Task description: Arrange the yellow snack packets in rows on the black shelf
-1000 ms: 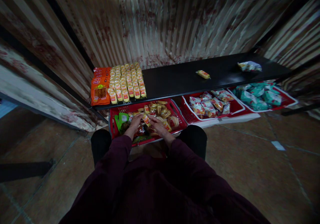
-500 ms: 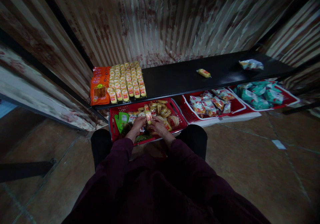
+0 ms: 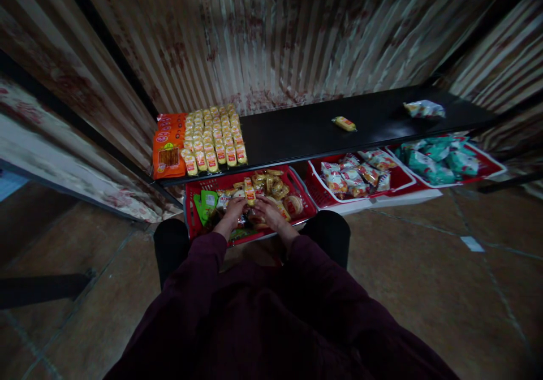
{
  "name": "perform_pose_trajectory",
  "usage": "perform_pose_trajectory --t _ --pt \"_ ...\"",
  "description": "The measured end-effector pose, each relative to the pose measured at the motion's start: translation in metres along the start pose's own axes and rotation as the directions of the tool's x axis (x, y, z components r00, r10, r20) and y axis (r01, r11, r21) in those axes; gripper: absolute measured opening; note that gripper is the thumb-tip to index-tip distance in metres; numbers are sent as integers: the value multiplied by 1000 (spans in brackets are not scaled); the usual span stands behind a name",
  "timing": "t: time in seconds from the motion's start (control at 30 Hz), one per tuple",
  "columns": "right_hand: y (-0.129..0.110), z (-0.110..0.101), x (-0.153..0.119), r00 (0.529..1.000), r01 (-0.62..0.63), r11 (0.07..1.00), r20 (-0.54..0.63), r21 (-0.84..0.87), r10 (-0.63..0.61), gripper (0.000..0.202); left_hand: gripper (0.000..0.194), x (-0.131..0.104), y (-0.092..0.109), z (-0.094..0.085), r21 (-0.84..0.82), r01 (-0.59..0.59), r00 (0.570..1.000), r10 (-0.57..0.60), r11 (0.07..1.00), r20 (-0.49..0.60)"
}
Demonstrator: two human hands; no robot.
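Observation:
Between my two hands is a small yellow wrapped snack cake (image 3: 249, 191) with a red-and-white label, held upright over a red basket (image 3: 192, 192). My left hand (image 3: 232, 213) is closed on its left side, and my right hand (image 3: 270, 213) grips it from the right with bent fingers. Below them, the basket contains green packets (image 3: 208, 203), clear-wrapped golden pastries (image 3: 275, 186) and a round wrapped pastry (image 3: 293, 204). My hands hide part of the contents. Similar yellow cakes (image 3: 214, 139) stand in close rows on the black shelf.
An orange snack bag (image 3: 168, 148) borders the rows at the shelf's (image 3: 288, 133) left end. One yellow cake (image 3: 344, 124) and a clear-and-white bag (image 3: 424, 109) lie farther right. Below are baskets of white-and-orange packets (image 3: 352, 179) and teal packets (image 3: 436, 156). My knees (image 3: 328, 236) flank the near basket.

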State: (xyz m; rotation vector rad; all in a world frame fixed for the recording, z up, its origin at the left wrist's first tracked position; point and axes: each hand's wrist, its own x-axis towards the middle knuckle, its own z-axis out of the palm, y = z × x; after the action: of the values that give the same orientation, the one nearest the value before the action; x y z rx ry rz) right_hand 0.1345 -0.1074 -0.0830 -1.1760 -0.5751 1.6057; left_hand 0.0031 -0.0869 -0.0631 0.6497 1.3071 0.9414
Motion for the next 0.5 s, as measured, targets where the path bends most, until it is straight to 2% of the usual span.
perform_pose_trajectory --t 0.13,0.37,0.5 --pt "-3 1 -1 1000 22 1000 -13 3 -22 29 9 -2 0 1 -33 3 1000 -3 999 20" --pt "0 -3 1 993 56 998 -101 12 -54 40 19 -1 -3 4 -50 7 999 -5 999 34" --pt "-2 -5 2 990 72 997 -117 -37 -75 42 24 -1 -5 8 -50 -14 1000 15 999 18"
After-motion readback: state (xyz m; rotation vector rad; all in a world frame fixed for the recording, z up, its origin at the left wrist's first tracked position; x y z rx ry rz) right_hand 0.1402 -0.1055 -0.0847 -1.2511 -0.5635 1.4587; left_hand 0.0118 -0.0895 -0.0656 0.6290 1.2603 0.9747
